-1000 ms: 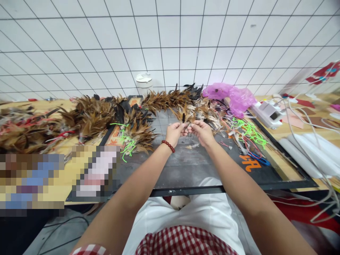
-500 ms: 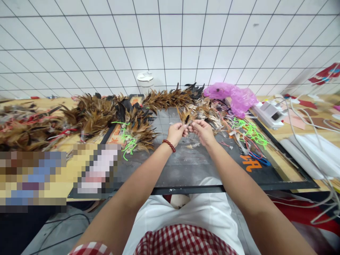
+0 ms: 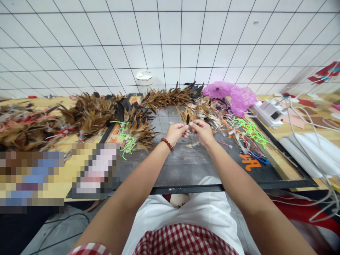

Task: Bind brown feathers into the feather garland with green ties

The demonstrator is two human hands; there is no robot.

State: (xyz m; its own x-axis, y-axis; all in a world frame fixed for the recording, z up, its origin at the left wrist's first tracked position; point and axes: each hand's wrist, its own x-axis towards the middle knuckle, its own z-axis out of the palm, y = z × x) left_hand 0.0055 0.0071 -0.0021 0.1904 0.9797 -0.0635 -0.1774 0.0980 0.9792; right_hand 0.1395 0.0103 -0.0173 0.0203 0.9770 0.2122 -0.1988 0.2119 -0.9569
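Observation:
My left hand (image 3: 177, 133), with a red bead bracelet at the wrist, pinches a small dark feather (image 3: 188, 119) that stands upright from the fingertips. Close beside it, my right hand (image 3: 202, 131) is closed too, its thumb and forefinger meeting the feather's lower end. Just beyond both hands lies a pile of loose brown and pale feathers (image 3: 209, 112). A long brown feather garland (image 3: 166, 98) stretches behind. Left of my hands rests a feather bundle (image 3: 139, 129) with bright green string (image 3: 129, 143).
A black-framed glass panel (image 3: 175, 173) covers the wooden table. To the right are green cords (image 3: 249, 131), blue-handled scissors (image 3: 261, 158), a pink plastic bag (image 3: 231, 94), a white device (image 3: 269, 112) and white rolls (image 3: 305, 154). A white lidded cup (image 3: 144, 79) stands by the tiled wall.
My right hand has come in closer to the left, and its fingers have closed more at the feather. The feather now stands more upright. The objects around have stayed put.

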